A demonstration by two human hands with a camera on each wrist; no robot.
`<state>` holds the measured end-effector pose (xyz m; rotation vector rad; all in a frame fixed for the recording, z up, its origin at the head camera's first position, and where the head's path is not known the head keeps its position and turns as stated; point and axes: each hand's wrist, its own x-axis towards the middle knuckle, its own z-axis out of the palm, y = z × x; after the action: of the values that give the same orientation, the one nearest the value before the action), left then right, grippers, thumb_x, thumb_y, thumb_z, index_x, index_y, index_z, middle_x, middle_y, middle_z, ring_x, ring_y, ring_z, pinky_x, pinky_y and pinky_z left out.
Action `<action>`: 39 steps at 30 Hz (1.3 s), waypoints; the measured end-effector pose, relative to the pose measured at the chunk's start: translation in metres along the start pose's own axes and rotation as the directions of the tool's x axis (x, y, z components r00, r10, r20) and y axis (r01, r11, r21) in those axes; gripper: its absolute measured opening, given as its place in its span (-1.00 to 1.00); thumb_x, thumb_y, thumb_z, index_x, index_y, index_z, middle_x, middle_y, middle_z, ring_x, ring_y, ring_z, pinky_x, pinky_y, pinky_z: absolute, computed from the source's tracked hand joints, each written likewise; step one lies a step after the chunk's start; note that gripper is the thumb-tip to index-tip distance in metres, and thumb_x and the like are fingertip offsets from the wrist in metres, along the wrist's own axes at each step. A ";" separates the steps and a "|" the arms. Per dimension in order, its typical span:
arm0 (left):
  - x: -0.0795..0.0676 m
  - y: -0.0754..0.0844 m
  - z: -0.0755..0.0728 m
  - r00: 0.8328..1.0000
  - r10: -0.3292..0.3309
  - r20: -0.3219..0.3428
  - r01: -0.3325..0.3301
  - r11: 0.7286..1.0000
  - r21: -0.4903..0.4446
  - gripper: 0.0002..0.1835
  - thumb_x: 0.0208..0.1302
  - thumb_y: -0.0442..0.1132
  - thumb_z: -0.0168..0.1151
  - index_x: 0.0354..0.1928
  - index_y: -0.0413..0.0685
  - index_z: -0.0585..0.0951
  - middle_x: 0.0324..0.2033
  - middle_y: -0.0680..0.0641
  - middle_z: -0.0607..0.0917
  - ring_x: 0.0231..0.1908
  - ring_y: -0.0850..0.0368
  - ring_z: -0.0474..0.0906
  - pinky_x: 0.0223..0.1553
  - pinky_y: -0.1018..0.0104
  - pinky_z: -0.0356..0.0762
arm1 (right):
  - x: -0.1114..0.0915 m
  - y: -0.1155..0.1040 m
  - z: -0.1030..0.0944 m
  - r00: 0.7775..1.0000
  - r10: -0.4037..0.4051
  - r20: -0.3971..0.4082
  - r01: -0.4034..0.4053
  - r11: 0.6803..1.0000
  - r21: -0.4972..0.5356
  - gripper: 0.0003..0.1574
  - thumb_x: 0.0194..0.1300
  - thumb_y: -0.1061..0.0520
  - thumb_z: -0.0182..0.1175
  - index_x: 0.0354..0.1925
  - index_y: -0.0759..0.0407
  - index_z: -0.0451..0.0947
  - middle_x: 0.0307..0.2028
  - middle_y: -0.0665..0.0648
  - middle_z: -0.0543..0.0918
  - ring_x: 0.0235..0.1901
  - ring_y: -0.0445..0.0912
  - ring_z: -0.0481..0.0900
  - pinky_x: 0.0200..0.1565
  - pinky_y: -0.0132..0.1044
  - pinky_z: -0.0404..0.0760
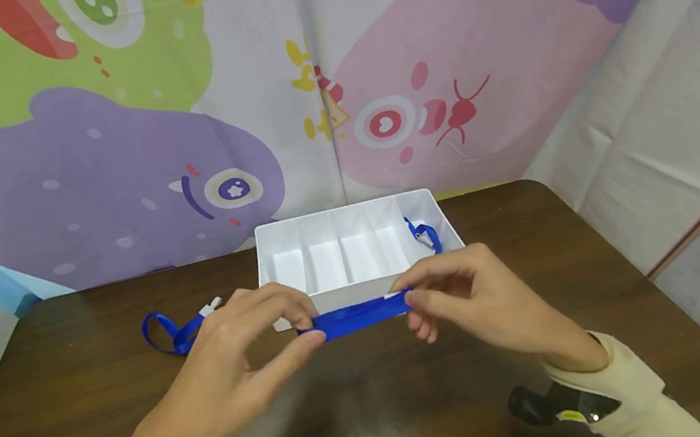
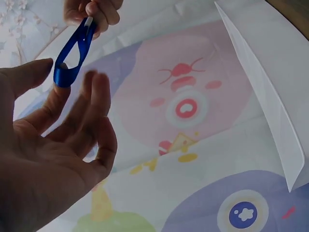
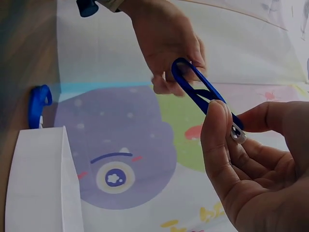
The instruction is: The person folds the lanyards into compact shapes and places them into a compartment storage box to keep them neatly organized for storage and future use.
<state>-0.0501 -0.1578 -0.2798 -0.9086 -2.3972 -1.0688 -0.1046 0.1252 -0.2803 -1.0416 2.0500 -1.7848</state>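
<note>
A folded blue ribbon lanyard (image 1: 362,316) stretches between the two hands, in front of the white compartment box (image 1: 353,295). My right hand (image 1: 474,301) pinches its right end between thumb and index finger. A white clip (image 3: 237,134) shows just below that pinch in the right wrist view. My left hand (image 1: 230,361) holds the other end, its index finger hooked inside the ribbon loop (image 2: 65,77) and the thumb close beside it. The remaining left fingers are spread away from the ribbon.
A second blue lanyard (image 1: 170,335) with a white clip lies on the brown table (image 1: 38,402), left of the box. Another blue lanyard (image 1: 427,234) sits in the box's rightmost compartment. Behind the table hangs a cartoon-printed cloth (image 1: 284,110).
</note>
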 end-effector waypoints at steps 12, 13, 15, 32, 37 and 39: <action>0.000 0.002 0.002 0.997 0.005 0.073 0.013 0.971 -0.238 -0.75 0.29 -0.44 0.29 -0.20 0.09 0.49 -0.45 0.32 0.67 -0.42 0.37 0.64 -0.22 0.37 0.54 | -0.002 -0.001 0.000 1.000 -0.014 0.018 0.014 1.000 -0.001 -0.82 0.35 0.43 0.16 -0.11 0.41 0.63 -0.50 0.19 0.67 -0.58 0.02 0.64 -0.47 -0.07 0.70; 0.000 0.001 0.002 0.997 0.013 0.078 0.009 0.963 -0.268 -0.75 0.30 -0.46 0.27 -0.16 0.06 0.50 -0.44 0.29 0.68 -0.41 0.34 0.66 -0.19 0.35 0.56 | -0.002 -0.001 0.000 1.000 -0.014 0.020 0.014 1.000 -0.002 -0.82 0.35 0.44 0.16 -0.11 0.41 0.63 -0.50 0.19 0.67 -0.57 0.02 0.64 -0.47 -0.07 0.70; 0.001 0.002 0.000 0.996 0.028 0.090 0.002 0.949 -0.314 -0.73 0.31 -0.48 0.25 -0.10 0.05 0.54 -0.42 0.24 0.69 -0.42 0.31 0.65 -0.22 0.36 0.59 | -0.002 -0.001 0.000 1.000 -0.017 0.026 0.017 1.000 0.003 -0.82 0.35 0.44 0.16 -0.10 0.42 0.63 -0.49 0.20 0.68 -0.57 0.02 0.64 -0.47 -0.06 0.70; 0.003 0.001 -0.007 0.936 0.287 0.204 -0.110 0.788 -0.605 -0.59 0.22 -0.58 0.25 0.08 -0.12 0.57 -0.12 -0.04 0.77 -0.11 0.06 0.73 -0.09 0.17 0.65 | -0.001 -0.002 0.000 0.996 0.034 0.079 -0.035 0.999 0.004 -0.82 0.35 0.41 0.17 -0.11 0.36 0.66 -0.48 0.18 0.68 -0.58 0.02 0.63 -0.48 -0.11 0.70; 0.002 -0.003 -0.003 0.955 0.258 0.147 -0.139 0.826 -0.546 -0.65 0.20 -0.57 0.30 -0.05 -0.04 0.65 -0.24 0.04 0.75 -0.22 0.17 0.69 -0.21 0.29 0.63 | 0.001 -0.001 -0.001 0.987 0.097 0.126 -0.097 0.995 -0.009 -0.83 0.36 0.39 0.15 -0.13 0.36 0.66 -0.48 0.19 0.68 -0.57 0.01 0.64 -0.47 -0.11 0.70; 0.002 -0.005 -0.001 0.955 0.266 0.131 -0.158 0.832 -0.532 -0.66 0.16 -0.55 0.35 -0.12 0.00 0.68 -0.22 0.05 0.68 -0.18 0.17 0.62 -0.18 0.30 0.59 | 0.002 0.001 0.000 0.980 0.122 0.159 -0.123 0.992 -0.004 -0.82 0.35 0.39 0.14 -0.14 0.38 0.66 -0.49 0.21 0.68 -0.57 0.00 0.64 -0.48 -0.11 0.69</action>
<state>-0.0552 -0.1603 -0.2810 -1.4895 -2.1059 -1.6368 -0.1060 0.1242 -0.2808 -0.9975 1.9672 -1.5932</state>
